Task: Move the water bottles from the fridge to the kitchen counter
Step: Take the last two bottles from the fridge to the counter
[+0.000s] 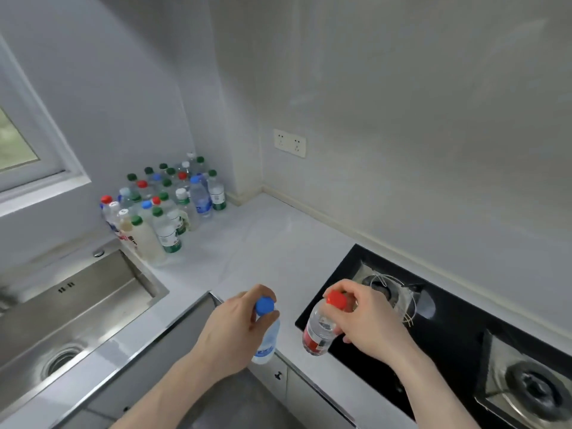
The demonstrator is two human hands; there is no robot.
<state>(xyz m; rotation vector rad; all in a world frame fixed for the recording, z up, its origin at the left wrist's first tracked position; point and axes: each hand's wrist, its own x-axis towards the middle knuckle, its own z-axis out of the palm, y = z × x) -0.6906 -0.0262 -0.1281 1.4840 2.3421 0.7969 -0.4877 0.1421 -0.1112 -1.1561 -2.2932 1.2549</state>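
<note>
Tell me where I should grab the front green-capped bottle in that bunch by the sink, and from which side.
Probably the body of the green-capped bottle, just below the shoulder, coming from the open counter side at its right front. It stands upright at the cluster's edge; other bottles crowd its back and left. The left hand and right hand each already grip a bottle.

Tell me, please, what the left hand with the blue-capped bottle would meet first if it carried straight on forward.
Probably bare kitchen counter; the left hand points toward open countertop, with the bottle cluster off to its left, though depth is unclear.
</note>
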